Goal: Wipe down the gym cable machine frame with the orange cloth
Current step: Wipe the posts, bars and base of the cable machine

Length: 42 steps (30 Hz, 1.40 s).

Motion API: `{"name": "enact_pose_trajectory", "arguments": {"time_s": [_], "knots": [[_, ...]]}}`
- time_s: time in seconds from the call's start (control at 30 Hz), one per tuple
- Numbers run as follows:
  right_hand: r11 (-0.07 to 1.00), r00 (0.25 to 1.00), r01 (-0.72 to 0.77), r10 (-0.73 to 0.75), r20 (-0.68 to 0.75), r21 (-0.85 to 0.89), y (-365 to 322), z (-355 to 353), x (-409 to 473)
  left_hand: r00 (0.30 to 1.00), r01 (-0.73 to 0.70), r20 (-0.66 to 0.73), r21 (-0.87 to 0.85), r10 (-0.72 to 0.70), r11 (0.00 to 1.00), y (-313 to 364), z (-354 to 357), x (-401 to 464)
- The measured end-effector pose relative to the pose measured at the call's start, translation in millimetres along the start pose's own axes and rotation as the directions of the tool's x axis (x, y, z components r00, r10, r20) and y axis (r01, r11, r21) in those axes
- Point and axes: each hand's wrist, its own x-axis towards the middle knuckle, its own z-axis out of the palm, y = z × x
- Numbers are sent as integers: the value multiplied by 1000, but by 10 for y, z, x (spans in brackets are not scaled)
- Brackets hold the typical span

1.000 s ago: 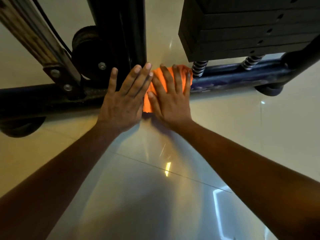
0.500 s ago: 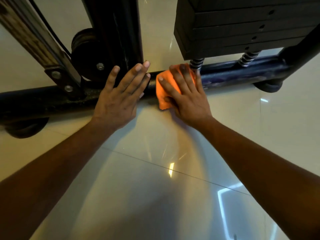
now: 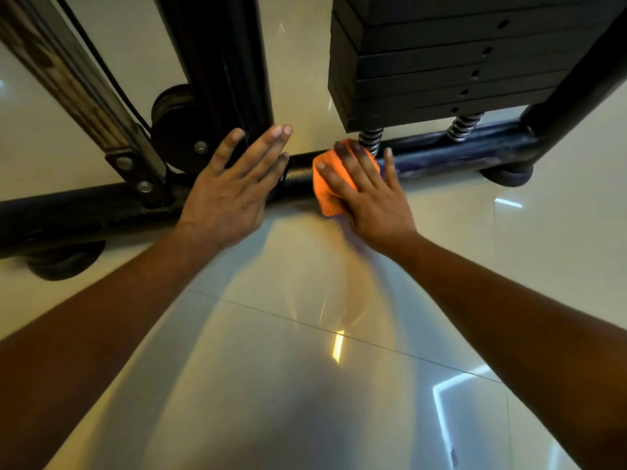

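Since a second ago: orange cloth (image 3: 330,184) slid rightward along the base rail (image 3: 441,156), away from the left hand (image 3: 230,191), now under the weight stack (image 3: 424,62), beside a coil spring (image 3: 371,139). Right hand (image 3: 369,195) presses it flat, fingers straight, not pinching. To wipe well, judging from here: keep even downward pressure, wrap cloth over the rail's curve, work around the springs. Left hand spread flat over the rail near the upright post (image 3: 230,62), holding nothing; both arms extended forward.
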Motion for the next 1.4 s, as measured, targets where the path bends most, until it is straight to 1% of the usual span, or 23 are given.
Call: {"name": "enact_pose_trajectory", "arguments": {"time_s": [0.03,0.07,0.13,0.23,0.3,0.37,0.43,0.5,0.6,0.67,0.7,0.77,0.83,0.9,1.0,1.13,1.2,1.3,1.4], "knots": [[999,1000,-16,16,1,-28,38,-5,-55,1000,1,14,5,-1,1000,7,-7,1],[998,998,-62,62,-12,-19,-1,4,-64,1000,9,27,10,-10,1000,27,-18,3],[983,983,-178,180,-34,53,-232,25,9,998,36,55,31,-37,999,97,-26,17],[948,958,-285,288,4,140,-557,39,201,991,68,107,70,-76,995,222,-5,64],[949,959,-283,280,38,137,-553,43,262,985,66,150,102,-81,993,294,25,77],[966,976,-215,209,57,145,-422,26,220,980,46,188,135,-71,990,349,47,52],[967,989,-146,134,69,211,-261,-32,126,971,35,228,165,-73,986,397,45,24],[947,991,-124,104,82,297,-139,-114,46,954,53,284,164,-98,985,442,5,29],[911,988,-141,105,113,386,-95,-278,-1,915,82,387,98,-114,992,521,-86,50],[881,994,-98,67,83,463,-97,-432,-64,892,96,440,30,-99,995,542,-185,55],[865,997,-69,46,59,497,-96,-514,-124,887,112,453,-21,-91,993,536,-255,61],[855,996,-82,54,69,512,-57,-686,-291,891,150,448,-150,-68,977,514,-404,67],[867,991,-130,96,95,480,52,-871,-462,901,166,433,-265,-36,950,499,-539,101],[862,984,-179,148,101,475,173,-1065,-621,908,187,420,-401,-2,897,512,-647,193],[866,981,-188,187,49,463,335,-1239,-783,909,252,418,-537,-5,805,607,-780,419],[864,970,-229,239,34,448,435,-1188,-856,912,301,409,-605,-37,737,778,-871,660],[848,956,-287,282,78,445,485,-1063,-810,916,322,397,-634,-61,703,832,-834,739],[822,930,-366,340,138,437,542,-856,-664,909,379,395,-648,-134,661,899,-676,851],[795,915,-391,390,103,463,572,-664,-480,893,424,412,-636,-180,644,953,-422,960]]}}
